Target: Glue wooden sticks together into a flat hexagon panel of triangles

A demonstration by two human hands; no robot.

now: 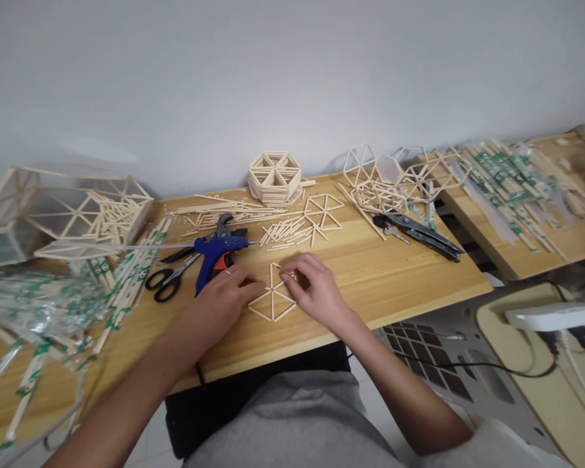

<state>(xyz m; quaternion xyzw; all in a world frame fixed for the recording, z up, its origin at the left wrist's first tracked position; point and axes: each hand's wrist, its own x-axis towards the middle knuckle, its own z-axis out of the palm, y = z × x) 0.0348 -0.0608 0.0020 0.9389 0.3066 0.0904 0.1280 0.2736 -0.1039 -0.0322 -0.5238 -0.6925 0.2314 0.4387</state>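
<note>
A flat frame of thin wooden sticks [273, 300], part of a hexagon with spokes, lies on the wooden table [400, 273] right in front of me. My left hand [224, 296] rests on its left side with the fingertips pressed on a stick. My right hand [312, 286] sits on the right side, its fingers pinched on a stick at the frame's upper right edge. A blue glue gun [217, 250] lies just behind my left hand.
Black scissors [168, 279] lie left of the glue gun, pliers [422, 234] at the right. Loose sticks [285, 231], a flat stick hexagon [324, 211], a stacked hexagon block [274, 175] and open stick lattices [390, 179] fill the back. Wrapped chopsticks [53, 305] pile up on the left.
</note>
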